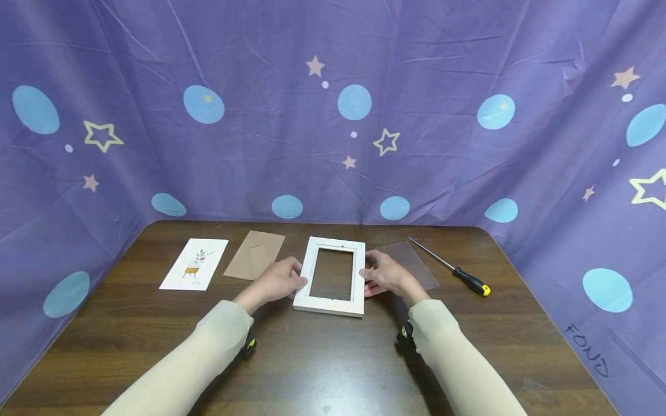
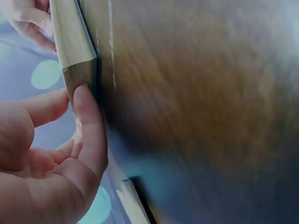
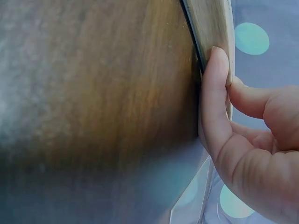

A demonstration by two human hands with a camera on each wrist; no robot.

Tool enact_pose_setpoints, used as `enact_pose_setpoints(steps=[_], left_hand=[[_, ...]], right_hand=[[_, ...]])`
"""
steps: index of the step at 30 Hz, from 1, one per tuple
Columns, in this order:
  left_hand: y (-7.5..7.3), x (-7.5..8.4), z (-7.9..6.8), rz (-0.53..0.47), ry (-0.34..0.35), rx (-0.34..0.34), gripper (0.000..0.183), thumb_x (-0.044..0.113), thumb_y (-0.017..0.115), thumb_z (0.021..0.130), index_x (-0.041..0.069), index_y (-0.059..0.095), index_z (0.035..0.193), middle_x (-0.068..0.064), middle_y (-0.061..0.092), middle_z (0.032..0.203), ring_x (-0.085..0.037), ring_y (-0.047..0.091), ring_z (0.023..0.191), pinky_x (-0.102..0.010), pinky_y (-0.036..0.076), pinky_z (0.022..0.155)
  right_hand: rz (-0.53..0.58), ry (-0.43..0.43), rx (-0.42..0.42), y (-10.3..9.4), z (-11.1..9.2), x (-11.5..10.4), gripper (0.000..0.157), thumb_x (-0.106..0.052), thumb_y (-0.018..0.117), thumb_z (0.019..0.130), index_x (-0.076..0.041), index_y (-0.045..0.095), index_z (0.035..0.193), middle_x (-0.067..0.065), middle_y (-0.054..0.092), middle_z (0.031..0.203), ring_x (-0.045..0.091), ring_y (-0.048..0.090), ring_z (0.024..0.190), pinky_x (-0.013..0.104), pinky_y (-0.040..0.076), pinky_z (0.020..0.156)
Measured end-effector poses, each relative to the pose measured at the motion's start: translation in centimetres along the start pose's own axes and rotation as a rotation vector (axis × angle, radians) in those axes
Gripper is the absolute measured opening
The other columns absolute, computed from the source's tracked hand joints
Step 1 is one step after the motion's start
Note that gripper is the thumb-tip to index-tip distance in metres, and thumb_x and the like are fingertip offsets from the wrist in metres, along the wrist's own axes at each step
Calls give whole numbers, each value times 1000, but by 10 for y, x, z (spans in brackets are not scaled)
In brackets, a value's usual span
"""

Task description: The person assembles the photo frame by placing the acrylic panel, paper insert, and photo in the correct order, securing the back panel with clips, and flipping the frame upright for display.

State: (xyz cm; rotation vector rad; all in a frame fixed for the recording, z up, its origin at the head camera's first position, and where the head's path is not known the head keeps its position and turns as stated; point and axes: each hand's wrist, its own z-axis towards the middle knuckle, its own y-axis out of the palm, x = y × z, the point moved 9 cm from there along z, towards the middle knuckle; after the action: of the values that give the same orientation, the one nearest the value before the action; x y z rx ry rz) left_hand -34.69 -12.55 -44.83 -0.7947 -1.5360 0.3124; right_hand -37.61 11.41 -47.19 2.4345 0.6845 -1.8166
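A white picture frame [image 1: 328, 306] with an open rectangular middle lies at the centre of the table, the wood showing through it. My left hand [image 1: 278, 280] pinches its left side; in the left wrist view, thumb and forefinger meet at the frame's edge [image 2: 74, 37]. On the opposite side, my right hand [image 1: 387, 273] grips the right edge, with the thumb on top and a finger along the side [image 3: 210, 28] in the right wrist view. Partly behind the right hand lies a clear sheet [image 1: 416, 266].
Left of the frame lie a brown backing board [image 1: 241, 260] with a stand flap and a white card [image 1: 208, 263] with a plant picture. A screwdriver [image 1: 468, 281] with a black and yellow handle lies at the right. A purple patterned curtain [image 1: 333, 162] surrounds the table.
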Motion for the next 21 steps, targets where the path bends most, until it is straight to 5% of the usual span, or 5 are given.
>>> enact_pose_setpoints(steps=[21], left_hand=[[16, -2, -33, -142, -66, -76, 30, 4, 69, 99, -5, 47, 117, -15, 63, 85, -22, 66, 64, -34, 63, 63]], right_hand=[[-83, -18, -100, 13, -18, 2, 67, -2, 55, 108, -1, 23, 167, 15, 57, 94, 22, 61, 72, 38, 66, 69]])
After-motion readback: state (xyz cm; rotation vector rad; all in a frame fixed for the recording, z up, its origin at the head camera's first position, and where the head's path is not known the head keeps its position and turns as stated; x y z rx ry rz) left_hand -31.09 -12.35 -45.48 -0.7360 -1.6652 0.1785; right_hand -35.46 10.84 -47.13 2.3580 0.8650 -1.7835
